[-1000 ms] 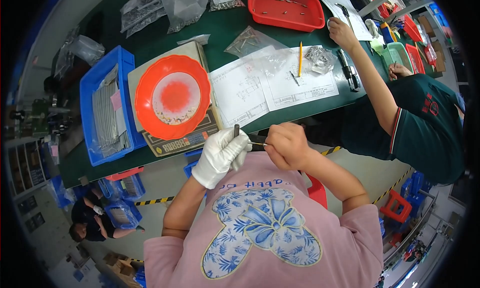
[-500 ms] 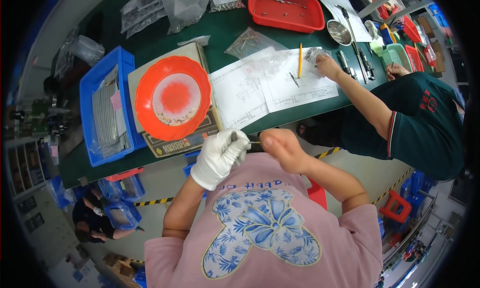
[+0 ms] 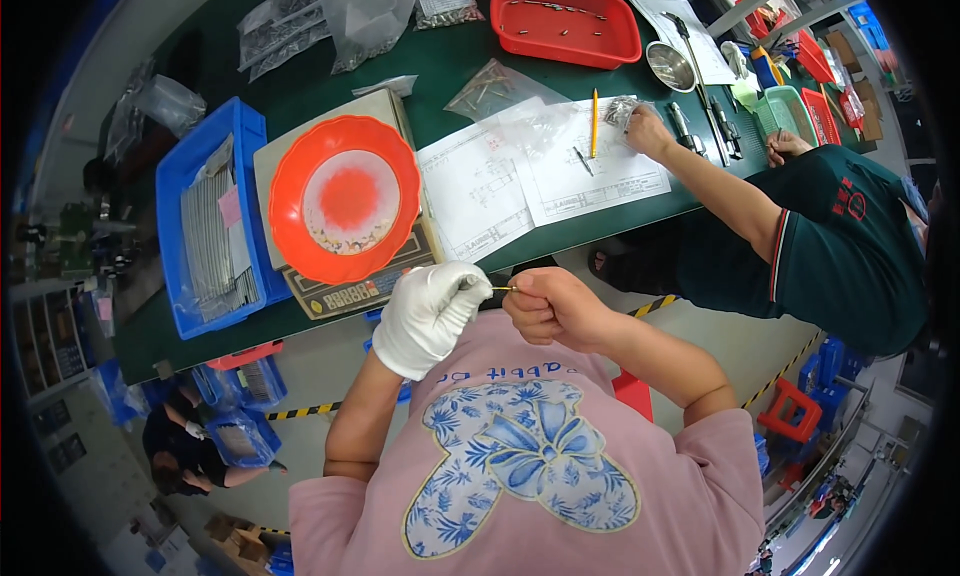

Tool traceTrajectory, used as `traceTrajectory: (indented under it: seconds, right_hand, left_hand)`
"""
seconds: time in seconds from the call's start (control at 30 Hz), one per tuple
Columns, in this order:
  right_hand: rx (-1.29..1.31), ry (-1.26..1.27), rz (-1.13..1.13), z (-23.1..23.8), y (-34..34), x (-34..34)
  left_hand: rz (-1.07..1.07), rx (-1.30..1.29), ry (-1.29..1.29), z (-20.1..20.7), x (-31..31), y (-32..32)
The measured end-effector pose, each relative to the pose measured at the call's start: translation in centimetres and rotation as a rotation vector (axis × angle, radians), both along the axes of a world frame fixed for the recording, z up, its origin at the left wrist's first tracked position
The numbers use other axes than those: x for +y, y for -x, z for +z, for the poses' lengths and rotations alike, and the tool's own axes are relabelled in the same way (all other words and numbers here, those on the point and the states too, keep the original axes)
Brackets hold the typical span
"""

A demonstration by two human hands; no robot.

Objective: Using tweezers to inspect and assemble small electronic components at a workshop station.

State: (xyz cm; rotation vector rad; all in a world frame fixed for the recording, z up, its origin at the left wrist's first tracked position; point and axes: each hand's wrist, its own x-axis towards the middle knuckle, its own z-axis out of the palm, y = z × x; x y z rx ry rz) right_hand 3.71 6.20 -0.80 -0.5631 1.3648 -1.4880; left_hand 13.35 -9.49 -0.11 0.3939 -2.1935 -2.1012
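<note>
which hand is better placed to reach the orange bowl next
Probably left: the gloved left hand is nearer the orange bowl than the bare right hand; a thin rod spans between them.

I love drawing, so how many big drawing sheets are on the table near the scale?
2: the left sheet beside the scale, and the right sheet, under the yellow pencil. More could be hidden underneath.

A green-topped bench spans the upper area; the pale floor carries yellow-and-black striped tape; a red stool stands at lower right
</note>
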Motion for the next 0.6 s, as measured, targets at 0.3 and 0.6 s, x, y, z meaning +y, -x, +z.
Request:
traceTrajectory:
  seconds: [0.3,0.6]
  right_hand:
    - [0.749,0.079,-0.073,-0.4,-0.4,-0.4]
    - [1.545,0.045,-0.118,-1.2,0.9,1.2]
  left_hand:
    - [0.026,-0.194,-0.288,1.0,0.4,-0.8]
    - [0.034,-0.374,-0.415,0.1,1.2,1.4]
